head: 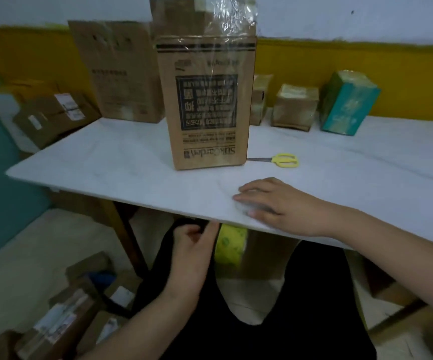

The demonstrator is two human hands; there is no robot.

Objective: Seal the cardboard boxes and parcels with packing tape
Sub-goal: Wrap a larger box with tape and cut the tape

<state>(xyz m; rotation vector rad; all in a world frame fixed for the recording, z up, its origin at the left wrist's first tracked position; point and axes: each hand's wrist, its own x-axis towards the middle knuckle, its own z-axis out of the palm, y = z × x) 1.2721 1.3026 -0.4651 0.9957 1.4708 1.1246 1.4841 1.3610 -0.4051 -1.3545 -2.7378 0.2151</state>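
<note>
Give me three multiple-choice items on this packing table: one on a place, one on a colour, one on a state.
1. The scissors lie: A) right of the tall box, by its base; B) on top of it; C) on the floor.
2. Their handles are: A) red; B) yellow; C) black.
3. The right hand: A) grips the scissors; B) rests on the table; C) lifts the tall box.
Answers: 1 A, they lie beside the box's right corner; 2 B, both loops are yellow; 3 B, it lies near the front edge, touching neither.
</note>
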